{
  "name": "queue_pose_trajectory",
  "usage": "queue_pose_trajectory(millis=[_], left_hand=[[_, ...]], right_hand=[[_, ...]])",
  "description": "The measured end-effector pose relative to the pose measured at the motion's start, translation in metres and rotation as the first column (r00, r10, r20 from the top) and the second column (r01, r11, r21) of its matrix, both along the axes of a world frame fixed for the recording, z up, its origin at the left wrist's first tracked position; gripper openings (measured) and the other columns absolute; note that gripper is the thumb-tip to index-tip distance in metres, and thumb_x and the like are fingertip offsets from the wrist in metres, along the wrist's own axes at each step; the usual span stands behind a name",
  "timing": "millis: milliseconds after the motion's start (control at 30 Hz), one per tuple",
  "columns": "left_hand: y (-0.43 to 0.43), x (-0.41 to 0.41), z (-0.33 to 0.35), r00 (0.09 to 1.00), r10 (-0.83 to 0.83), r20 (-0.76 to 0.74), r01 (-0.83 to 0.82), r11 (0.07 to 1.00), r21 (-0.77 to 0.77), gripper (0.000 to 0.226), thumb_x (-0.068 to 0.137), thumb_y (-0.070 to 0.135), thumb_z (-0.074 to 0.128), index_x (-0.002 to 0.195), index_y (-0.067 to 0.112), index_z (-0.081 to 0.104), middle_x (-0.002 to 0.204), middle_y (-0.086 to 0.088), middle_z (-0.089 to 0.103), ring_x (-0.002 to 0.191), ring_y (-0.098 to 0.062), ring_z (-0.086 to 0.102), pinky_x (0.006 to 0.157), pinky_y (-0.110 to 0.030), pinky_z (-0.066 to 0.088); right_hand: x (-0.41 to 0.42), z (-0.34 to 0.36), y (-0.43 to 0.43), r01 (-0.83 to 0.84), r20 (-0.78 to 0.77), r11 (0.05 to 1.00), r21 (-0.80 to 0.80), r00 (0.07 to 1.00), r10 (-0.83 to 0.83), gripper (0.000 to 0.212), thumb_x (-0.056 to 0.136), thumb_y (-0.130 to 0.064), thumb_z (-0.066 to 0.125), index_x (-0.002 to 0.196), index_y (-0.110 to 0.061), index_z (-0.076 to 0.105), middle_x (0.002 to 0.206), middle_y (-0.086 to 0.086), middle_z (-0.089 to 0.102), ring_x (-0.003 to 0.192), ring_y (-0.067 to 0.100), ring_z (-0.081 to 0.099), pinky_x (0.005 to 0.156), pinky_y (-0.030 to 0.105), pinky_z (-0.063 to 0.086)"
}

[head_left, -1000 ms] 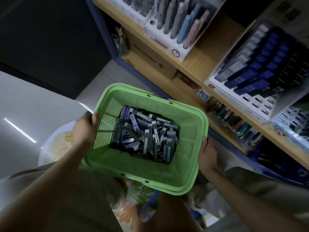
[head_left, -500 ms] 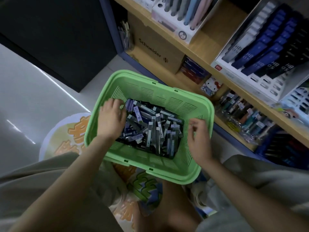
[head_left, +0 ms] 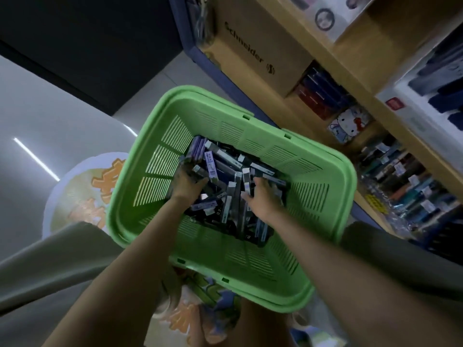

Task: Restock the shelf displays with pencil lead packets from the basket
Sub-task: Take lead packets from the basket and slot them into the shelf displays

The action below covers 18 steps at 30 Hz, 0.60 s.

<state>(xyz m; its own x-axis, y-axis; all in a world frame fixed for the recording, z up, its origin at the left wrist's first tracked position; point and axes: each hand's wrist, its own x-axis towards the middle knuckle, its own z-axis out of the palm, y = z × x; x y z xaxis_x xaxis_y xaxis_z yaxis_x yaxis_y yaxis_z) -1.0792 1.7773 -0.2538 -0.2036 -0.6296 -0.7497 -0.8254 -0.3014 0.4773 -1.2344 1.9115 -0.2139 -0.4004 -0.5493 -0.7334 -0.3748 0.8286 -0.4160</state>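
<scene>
clearly, the cardboard box (head_left: 250, 46) beyond the basket (head_left: 215, 96) reads "schneider".

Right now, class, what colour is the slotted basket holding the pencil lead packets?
The basket is light green; the head view shows it best.

The basket (head_left: 220, 113) sits directly before me over my knees, with the pencil lead packets (head_left: 225, 169) heaped in its bottom; my left hand (head_left: 186, 182) is sunk into the left side of the heap and my right hand (head_left: 263, 199) rests on its right side, the two apart. The shelf unit (head_left: 350, 58) stands behind and to the right of the basket, a cardboard box (head_left: 255, 53) on its lower level, stacked packs (head_left: 320, 96) just right of that box, and a display tray (head_left: 421, 116) on the board above. A floor sticker (head_left: 82, 196) lies left of the basket and runs beneath it.
</scene>
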Motion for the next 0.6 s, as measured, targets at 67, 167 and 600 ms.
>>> queue_pose_trajectory(millis=[67, 167, 600], left_hand=[[0.001, -0.001, -0.021, 0.997, 0.08, 0.003, -0.08, 0.997, 0.015, 0.072, 0.077, 0.031, 0.075, 0.134, 0.004, 0.041, 0.132, -0.018, 0.053, 0.12, -0.034, 0.053, 0.1, -0.05, 0.045], [0.002, -0.012, -0.012, 0.994, 0.103, 0.039, -0.103, 0.995, -0.001, 0.067, 0.078, 0.037, 0.075, 0.129, 0.003, 0.047, 0.129, -0.02, 0.052, 0.115, -0.034, 0.055, 0.098, -0.043, 0.047], [0.008, -0.025, 0.013, 0.983, 0.114, 0.144, -0.117, 0.993, 0.017, 0.022, 0.098, 0.02, 0.049, 0.111, 0.004, 0.055, 0.114, -0.017, 0.063, 0.102, -0.032, 0.059, 0.074, -0.031, 0.04]], right_hand=[[0.004, -0.011, -0.008, 0.096, 0.034, 0.995, 0.01, 0.995, -0.097, 0.062, 0.093, -0.027, 0.06, 0.142, 0.0, 0.031, 0.145, 0.017, 0.033, 0.132, 0.031, 0.036, 0.107, 0.038, 0.034], [0.012, -0.021, -0.018, 0.1, -0.008, 0.995, 0.014, 0.995, -0.1, 0.066, 0.088, -0.031, 0.067, 0.136, 0.002, 0.036, 0.137, 0.019, 0.039, 0.128, 0.031, 0.039, 0.103, 0.036, 0.037], [-0.002, -0.027, -0.03, 0.228, 0.034, 0.973, -0.036, 0.973, -0.226, 0.02, 0.09, -0.02, 0.064, 0.101, -0.005, 0.055, 0.091, 0.007, 0.064, 0.084, 0.023, 0.06, 0.063, 0.026, 0.045]])
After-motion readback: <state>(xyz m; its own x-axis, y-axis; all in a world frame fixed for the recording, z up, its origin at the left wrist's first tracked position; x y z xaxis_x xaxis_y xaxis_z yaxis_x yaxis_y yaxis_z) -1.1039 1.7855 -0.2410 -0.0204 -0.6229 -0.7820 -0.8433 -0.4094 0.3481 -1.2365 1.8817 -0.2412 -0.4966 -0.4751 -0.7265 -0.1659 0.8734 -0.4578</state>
